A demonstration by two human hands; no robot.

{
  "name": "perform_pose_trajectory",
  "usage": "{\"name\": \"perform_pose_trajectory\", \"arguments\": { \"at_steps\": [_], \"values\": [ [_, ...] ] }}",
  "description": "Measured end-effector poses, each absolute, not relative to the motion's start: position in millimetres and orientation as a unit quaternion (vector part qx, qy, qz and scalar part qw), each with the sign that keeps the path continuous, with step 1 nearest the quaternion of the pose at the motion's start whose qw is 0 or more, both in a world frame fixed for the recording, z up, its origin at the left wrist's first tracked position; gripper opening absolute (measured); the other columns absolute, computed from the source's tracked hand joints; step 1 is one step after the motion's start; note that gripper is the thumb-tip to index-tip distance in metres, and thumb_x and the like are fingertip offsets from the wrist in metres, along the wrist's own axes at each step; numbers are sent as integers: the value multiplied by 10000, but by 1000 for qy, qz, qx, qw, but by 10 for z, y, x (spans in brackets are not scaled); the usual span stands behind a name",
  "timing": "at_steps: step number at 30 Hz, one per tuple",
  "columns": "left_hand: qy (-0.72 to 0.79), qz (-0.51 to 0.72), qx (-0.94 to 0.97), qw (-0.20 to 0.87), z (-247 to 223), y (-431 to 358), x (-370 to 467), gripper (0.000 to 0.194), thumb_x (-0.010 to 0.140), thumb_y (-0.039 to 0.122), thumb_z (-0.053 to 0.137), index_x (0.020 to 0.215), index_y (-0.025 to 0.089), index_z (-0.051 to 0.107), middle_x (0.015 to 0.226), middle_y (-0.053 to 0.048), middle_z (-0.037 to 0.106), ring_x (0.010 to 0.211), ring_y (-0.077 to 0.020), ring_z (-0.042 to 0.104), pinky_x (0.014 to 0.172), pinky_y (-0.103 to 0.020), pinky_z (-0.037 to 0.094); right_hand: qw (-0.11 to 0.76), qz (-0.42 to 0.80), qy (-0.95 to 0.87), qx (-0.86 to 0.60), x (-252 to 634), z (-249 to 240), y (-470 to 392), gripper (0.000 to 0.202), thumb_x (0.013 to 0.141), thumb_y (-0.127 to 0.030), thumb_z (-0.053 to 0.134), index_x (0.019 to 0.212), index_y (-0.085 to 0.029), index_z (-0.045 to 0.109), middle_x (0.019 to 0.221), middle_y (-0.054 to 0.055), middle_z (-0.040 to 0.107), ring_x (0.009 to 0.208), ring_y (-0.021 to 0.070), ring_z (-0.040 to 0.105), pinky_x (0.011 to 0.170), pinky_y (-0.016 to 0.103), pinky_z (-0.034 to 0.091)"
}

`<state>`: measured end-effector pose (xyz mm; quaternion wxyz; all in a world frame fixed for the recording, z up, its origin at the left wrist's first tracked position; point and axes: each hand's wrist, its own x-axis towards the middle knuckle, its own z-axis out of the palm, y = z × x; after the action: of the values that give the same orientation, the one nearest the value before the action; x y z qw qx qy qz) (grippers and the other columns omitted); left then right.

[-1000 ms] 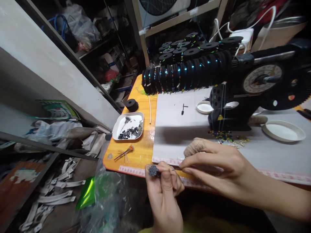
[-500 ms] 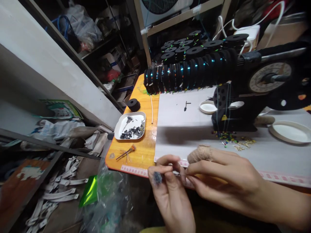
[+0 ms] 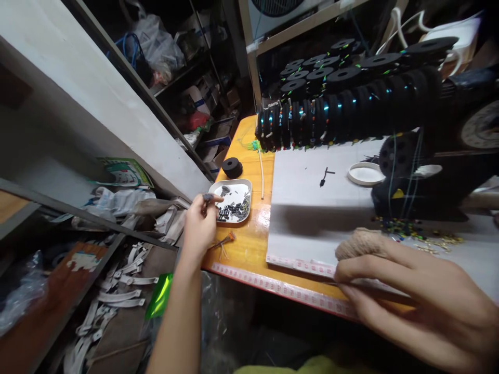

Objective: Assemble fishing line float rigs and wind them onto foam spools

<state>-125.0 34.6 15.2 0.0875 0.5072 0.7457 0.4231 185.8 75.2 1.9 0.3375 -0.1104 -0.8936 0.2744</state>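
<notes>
My left hand (image 3: pixel 201 223) reaches to the left edge of a white tray (image 3: pixel 248 217) of small black and metallic pieces. Its fingers are bent, with a dark fuzzy bit on one finger; whether they grip anything is too small to tell. Over the near edge of the white sheet (image 3: pixel 300 236), my right hand (image 3: pixel 413 280) has thumb and forefinger pressed together, what they hold being too small to make out. A tan wrap (image 3: pixel 360 244) covers one of its fingers. Below the tray lies a small orange-tipped bundle (image 3: pixel 226 240).
A black machine (image 3: pixel 421 187) with a row of black spools (image 3: pixel 323 117) stands over the sheet. Small colored beads (image 3: pixel 405 228) lie by its base. A round white dish (image 3: pixel 364 174), a black spool stack (image 3: pixel 232 167) and a measuring tape (image 3: pixel 280 287) are also there.
My left hand has left my right hand and moved to the tray at the left. My right hand stays pinched, lower right. The view has shifted left.
</notes>
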Motion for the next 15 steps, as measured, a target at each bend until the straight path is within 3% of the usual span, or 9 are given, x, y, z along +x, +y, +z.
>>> {"name": "perform_pose_trajectory", "arguments": {
  "at_steps": [4,8,15],
  "values": [
    [779,236,570,112,213,768,-1484,90,891,163,619,858,139,698,970,-84,694,1026,-236,646,997,-435,476,346,261,-897,-93,1821,79,781,213,881,-64,552,1025,-214,599,837,44,599,733,147,596,608,247,513],
    [783,98,598,140,247,964,-1502,194,926,329,665,944,136,681,996,-54,710,962,-218,676,908,-453,537,365,253,-891,-95,1811,123,796,212,886,-64,536,1026,-204,612,828,51,608,752,150,607,602,235,519],
    [768,-3,618,169,352,1021,-1573,227,943,357,642,965,135,682,986,-48,709,924,-212,684,852,-416,564,378,267,-880,-109,1794,153,788,186,896,-61,529,985,-198,617,827,57,619,733,143,622,598,230,525]
  ]
}}
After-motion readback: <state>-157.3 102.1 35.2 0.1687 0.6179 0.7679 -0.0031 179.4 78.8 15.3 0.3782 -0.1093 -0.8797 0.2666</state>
